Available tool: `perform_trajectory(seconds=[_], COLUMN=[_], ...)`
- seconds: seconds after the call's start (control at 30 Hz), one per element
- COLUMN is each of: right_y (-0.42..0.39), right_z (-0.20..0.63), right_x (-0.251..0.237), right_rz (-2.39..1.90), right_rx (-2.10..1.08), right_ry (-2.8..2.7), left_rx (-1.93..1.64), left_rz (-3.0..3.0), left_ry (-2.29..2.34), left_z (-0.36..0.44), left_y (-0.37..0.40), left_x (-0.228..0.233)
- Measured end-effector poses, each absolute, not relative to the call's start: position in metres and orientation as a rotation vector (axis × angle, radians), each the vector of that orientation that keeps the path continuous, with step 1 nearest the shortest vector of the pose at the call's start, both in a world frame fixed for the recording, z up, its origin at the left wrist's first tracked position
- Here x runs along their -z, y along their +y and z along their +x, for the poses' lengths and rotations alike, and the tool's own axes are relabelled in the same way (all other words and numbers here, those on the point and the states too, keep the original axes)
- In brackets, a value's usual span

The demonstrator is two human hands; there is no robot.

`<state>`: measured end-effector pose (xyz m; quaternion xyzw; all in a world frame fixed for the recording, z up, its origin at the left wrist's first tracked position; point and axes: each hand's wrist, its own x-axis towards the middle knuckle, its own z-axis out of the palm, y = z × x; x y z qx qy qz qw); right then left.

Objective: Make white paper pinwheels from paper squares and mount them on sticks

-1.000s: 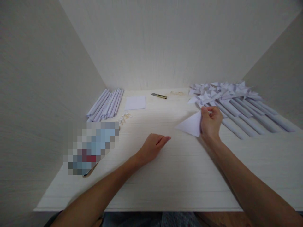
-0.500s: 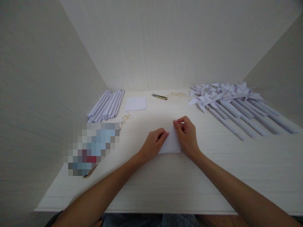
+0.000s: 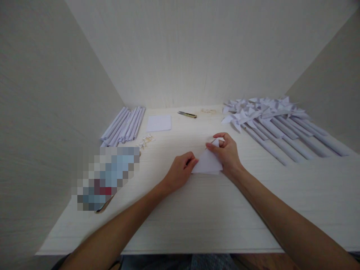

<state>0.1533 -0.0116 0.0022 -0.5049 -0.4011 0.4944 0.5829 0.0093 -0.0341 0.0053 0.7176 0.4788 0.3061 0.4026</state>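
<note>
- Head view: paper in work, a white folded sheet [image 3: 207, 163], roughly triangular, lower edge toward the person; it's near the middle of the table [image 3: 197, 217], between the two hands. Can't tell if it touches the tabletop.
- Left hand [image 3: 180, 170]: thumb and curled fingers pinched on the paper's left corner.
- Right hand [image 3: 228, 155]: thumb on the near face by the top corner, index finger arched over behind, other fingers partly hidden; gripping the upper right part.
- Hands apart from each other, both on the same sheet.
- Left rear: bundle of rolled paper tubes [image 3: 123, 125], lying side by side at a slant near the left wall [image 3: 56, 112].
- Right of the tubes: flat square white paper [image 3: 159, 123]; one sheet or several, can't tell.
- In front of that paper: small cluster of white-tipped sticks [image 3: 146, 140].
- Left front: pixelated item [image 3: 112, 176], content blurred out, on the table near the left forearm.
- Back centre, near the back wall [image 3: 174, 52]: small snips [image 3: 188, 114], blades pointing left; just right of them, loose pale bits [image 3: 208, 111], too small to tell.
- Right rear: pile of white paper pinwheels [image 3: 261, 108], heads overlapping, tube handles [image 3: 287, 140] fanned toward the front right. Well apart from the left hand.
</note>
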Motion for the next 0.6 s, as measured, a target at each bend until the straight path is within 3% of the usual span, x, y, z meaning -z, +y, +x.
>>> perform_trajectory(seconds=[0.13,0.27,0.47,0.6], right_y=[0.000,0.011,0.001,-0.003], right_z=[0.173,0.202,0.181,0.167], right_x=[-0.006,-0.009,-0.006,0.002], right_rz=[-1.124,-1.123,-1.059,-1.088], right_rx=[-1.135,-0.816,-1.162,-1.120], right_ry=[-0.872,-0.605,-0.952,-1.143], left_rx=[-0.768,-0.775,-0.810,-0.725], left_rz=[1.802,1.794,1.722,1.646], left_ry=[1.206,1.214,1.231,1.139], left_z=[0.007,0.003,0.005,0.004], left_y=[-0.035,-0.038,-0.038,-0.035], left_x=[-0.005,-0.004,-0.003,-0.001])
